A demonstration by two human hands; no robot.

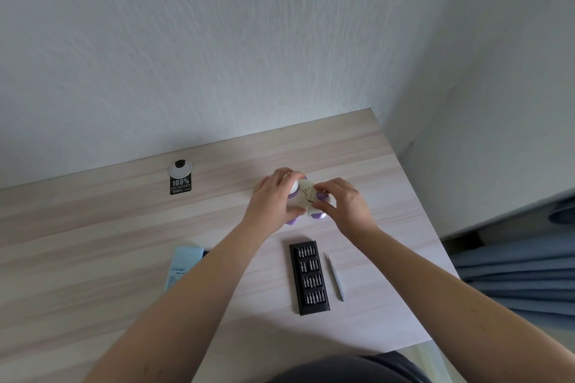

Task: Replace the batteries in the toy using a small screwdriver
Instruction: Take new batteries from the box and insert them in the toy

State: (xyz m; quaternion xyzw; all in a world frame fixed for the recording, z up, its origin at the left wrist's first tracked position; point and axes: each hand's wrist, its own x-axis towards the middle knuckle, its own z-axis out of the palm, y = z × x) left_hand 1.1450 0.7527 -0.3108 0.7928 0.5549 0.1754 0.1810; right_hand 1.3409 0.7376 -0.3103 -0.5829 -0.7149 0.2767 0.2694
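A small cream and purple toy (306,200) sits on the far part of the wooden table (109,242), underside facing me. My left hand (273,196) grips its left side, fingers curled round it. My right hand (343,204) holds the right side, fingertips pinching near the toy's middle. A slim grey screwdriver (335,277) lies on the table nearer to me, beside a black case of bits (309,277). The toy's battery cover is mostly hidden by my fingers.
A light blue packet (182,267) lies left of my left forearm. A round cable grommet (180,168) with a black sticker (180,186) sits at the back. The wall rises behind the table. The table's right edge (435,236) drops toward blue fabric (522,274).
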